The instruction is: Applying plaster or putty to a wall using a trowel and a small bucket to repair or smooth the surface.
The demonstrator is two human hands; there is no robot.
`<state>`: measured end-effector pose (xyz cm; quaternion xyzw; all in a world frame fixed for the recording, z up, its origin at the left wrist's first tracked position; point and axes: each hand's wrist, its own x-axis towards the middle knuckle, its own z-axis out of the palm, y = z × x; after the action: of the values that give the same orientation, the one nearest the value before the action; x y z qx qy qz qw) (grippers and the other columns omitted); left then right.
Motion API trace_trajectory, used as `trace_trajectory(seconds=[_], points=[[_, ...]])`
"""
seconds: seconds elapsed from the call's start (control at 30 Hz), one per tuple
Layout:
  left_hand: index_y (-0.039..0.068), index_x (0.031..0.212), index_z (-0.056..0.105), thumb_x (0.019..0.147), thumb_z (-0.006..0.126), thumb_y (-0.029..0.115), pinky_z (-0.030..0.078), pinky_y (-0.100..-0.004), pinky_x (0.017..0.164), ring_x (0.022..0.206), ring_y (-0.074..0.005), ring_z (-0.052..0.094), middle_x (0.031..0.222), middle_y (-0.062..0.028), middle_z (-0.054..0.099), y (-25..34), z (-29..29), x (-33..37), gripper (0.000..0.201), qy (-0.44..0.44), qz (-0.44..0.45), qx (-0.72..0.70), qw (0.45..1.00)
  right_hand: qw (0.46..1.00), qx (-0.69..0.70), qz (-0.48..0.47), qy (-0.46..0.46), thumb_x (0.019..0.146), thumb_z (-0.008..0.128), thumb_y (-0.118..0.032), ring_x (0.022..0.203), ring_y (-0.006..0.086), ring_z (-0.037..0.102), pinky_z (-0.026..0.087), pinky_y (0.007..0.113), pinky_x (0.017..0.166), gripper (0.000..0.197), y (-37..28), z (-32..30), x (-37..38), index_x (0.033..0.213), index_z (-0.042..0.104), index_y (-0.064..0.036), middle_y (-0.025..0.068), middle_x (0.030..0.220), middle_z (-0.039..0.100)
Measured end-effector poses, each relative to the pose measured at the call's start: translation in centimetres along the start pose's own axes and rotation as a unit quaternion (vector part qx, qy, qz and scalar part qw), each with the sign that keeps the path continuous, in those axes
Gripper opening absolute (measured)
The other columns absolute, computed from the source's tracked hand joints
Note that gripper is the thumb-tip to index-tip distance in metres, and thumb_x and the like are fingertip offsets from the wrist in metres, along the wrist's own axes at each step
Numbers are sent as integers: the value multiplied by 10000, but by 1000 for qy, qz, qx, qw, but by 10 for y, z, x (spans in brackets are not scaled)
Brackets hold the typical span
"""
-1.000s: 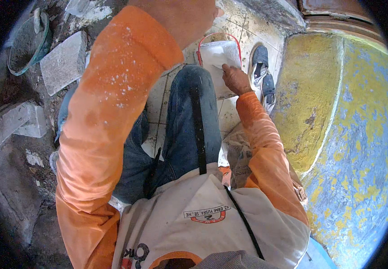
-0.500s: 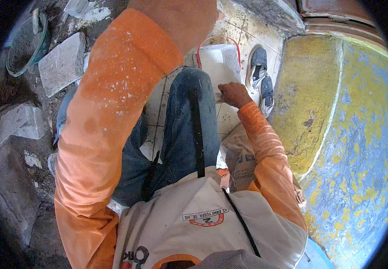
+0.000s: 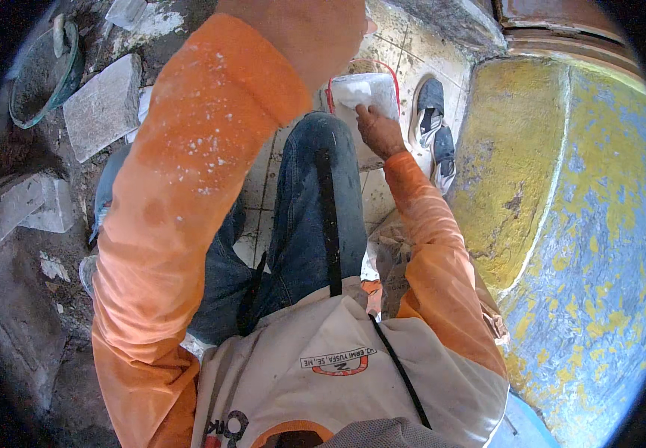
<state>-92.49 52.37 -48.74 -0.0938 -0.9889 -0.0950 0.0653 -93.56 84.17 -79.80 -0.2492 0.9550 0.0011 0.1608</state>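
My right hand (image 3: 380,131) is closed at the near edge of a pale square pail (image 3: 394,93) with a thin red handle (image 3: 398,81). A bright white patch (image 3: 353,92) shows in the pail, just beyond my fingertips. I cannot make out whether the fingers hold a tool. My left hand (image 3: 314,33) is raised close to the camera at the top of the picture. Its fingers are mostly cut off or turned away, so what it holds is hidden. White specks dot the left orange sleeve (image 3: 211,112).
Dark shoes (image 3: 431,97) stand right of the pail on dirty white tiles (image 3: 383,41). A yellow and blue worn surface (image 3: 584,246) fills the right. On the left lie a dark green basin (image 3: 30,110), a grey slab (image 3: 106,104) and broken blocks (image 3: 47,213). A crumpled sack (image 3: 392,257) lies beside my leg.
My right hand has moved forward and slightly left, from the pail's near side to over its edge. The white patch beyond its fingers now shows brightly. My left arm has barely shifted.
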Motion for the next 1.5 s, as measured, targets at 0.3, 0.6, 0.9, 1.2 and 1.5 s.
trace_trajectory(seconds=[0.3, 0.6, 0.9, 1.2, 1.5], points=[[11, 1059, 697, 947, 679, 304, 560, -498, 770, 868, -364, 724, 908, -180, 728, -2, -2, 1, 315, 10, 12, -16, 1000, 997, -15, -44, -64, 960, 586, -212, 780, 409, 703, 563, 535, 653, 196, 8, -1, -66, 1129, 555, -118, 174, 934, 664], [21, 1047, 703, 928, 689, 305, 567, -492, 759, 853, -365, 732, 922, -183, 736, 2, 11, 8, 308, 10, -4, 12, 1000, 999, 8, -33, -31, 950, 597, -210, 853, 409, 707, 572, 534, 715, 233, 11, -33, -39, 1157, 558, -111, 163, 983, 676], [87, 1267, 671, 973, 577, 220, 480, -598, 987, 1144, -300, 699, 1211, -100, 735, 17, 22, 33, 336, -151, -80, -66, 983, 1000, 24, -12, -8, 993, 556, -227, 938, 433, 696, 561, 566, 796, 334, 7, 16, 12, 1314, 573, -138, 226, 1143, 683], [30, 1397, 601, 905, 643, 246, 469, -589, 940, 1074, -317, 690, 1160, -129, 710, 19, 46, 41, 539, -60, -108, -14, 992, 995, -5, -95, -43, 922, 586, -165, 808, 430, 689, 547, 542, 685, 172, 0, -5, -69, 1049, 621, -55, 171, 944, 669], [37, 1212, 716, 893, 679, 289, 469, -627, 966, 1102, -343, 686, 1162, -132, 721, 28, 51, 50, 409, -119, -72, 7, 990, 998, -44, -41, 24, 1025, 476, -140, 948, 484, 689, 575, 546, 745, 326, 28, 12, 2, 1330, 537, -42, 272, 1320, 614]])
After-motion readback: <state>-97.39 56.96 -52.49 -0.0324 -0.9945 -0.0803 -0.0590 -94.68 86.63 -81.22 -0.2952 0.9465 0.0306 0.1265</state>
